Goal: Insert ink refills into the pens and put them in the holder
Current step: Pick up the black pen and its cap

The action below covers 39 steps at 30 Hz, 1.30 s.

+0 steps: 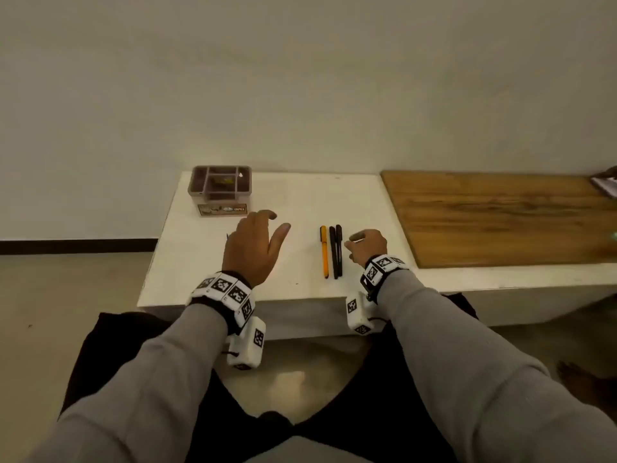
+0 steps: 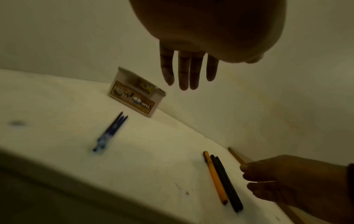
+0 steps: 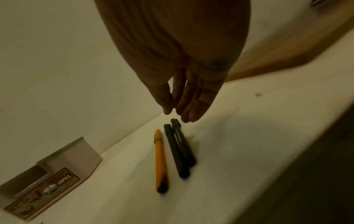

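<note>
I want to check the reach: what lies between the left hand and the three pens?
Only bare white table between the left hand and the pens; the head view shows this.

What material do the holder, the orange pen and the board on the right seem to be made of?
Holder: probably moulded plastic, matte grey-brown, thin even partition walls, printed label on front. Orange pen: likely plastic, smooth uniform colour. Board: wood or wood veneer, with visible brown grain streaks; which one cannot be told.
</note>
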Available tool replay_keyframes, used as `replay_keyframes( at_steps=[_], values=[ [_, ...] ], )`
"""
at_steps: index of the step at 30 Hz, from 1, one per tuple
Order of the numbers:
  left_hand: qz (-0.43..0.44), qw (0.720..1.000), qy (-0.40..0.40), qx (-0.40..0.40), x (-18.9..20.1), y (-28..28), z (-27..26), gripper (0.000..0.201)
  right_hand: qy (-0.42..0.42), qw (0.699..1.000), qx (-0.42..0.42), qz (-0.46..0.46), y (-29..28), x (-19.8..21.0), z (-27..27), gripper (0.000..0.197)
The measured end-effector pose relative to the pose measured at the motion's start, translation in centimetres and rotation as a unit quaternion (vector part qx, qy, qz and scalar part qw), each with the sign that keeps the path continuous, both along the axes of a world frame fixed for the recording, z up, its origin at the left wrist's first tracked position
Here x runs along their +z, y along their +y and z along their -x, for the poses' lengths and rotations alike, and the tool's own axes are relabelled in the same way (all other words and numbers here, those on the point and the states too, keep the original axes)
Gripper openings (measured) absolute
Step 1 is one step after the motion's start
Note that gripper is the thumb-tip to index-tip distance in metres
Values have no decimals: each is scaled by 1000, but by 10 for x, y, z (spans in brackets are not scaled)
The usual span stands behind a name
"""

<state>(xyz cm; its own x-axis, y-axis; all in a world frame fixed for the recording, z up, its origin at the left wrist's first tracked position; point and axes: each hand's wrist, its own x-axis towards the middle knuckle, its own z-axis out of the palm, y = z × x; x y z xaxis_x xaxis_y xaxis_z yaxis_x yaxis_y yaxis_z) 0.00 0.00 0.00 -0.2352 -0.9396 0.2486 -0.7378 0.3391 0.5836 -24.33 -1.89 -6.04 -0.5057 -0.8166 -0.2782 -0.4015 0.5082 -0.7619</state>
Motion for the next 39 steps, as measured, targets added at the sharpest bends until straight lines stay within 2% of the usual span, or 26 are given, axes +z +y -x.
replay_keyframes(
  at_steps=[5,7,11,14,16,18,20,22,25,28,30,32,33,35,36,37,39],
  values=[
    [-102,991,84,-2,-54,3,8,41,-11,999,-29,-27,-15,-35,-1,14],
    [-132,984,118,0,-67,0,9,37,11,999,-34,-22,-20,-41,-3,21],
    [-188,966,176,-28,-72,-18,15,23,42,998,-21,-32,-20,-35,-2,26],
    [-212,958,186,-48,-80,-27,19,15,32,999,-35,-2,-25,-20,-4,25],
    [-229,952,193,-58,-84,-28,23,17,-21,999,-25,41,-30,-3,-16,12],
    [-245,942,221,-66,-84,-31,26,23,-126,990,27,55,-34,12,-36,5],
    [-254,929,261,-63,-81,-34,27,27,-220,971,91,27,-35,21,-55,10],
    [-262,918,293,-43,-80,-38,25,21,-249,958,140,3,-37,19,-66,16],
    [-292,914,280,-26,-79,-47,18,20,-234,961,144,38,-46,13,-70,23],
    [-326,916,229,-48,-79,-50,18,42,-263,957,89,79,-53,8,-65,18],
    [-333,918,204,-71,-78,-50,20,45,-263,957,96,68,-53,5,-64,16],
    [-364,900,222,-87,-78,-48,19,38,-275,954,92,72,-54,4,-64,18],
    [-389,885,239,-97,-79,-47,17,33,-306,946,64,86,-56,6,-63,19],
    [-428,858,256,-117,-79,-41,13,27,-392,911,-23,128,-61,15,-56,16],
    [-435,854,261,-119,-78,-38,10,24,-407,902,-42,139,-63,19,-51,15],
    [-435,853,266,-114,-77,-36,6,23,-393,909,-34,135,-64,23,-47,15],
    [-437,850,275,-103,-75,-35,1,22,-297,949,36,98,-61,24,-42,25]
  ],
)
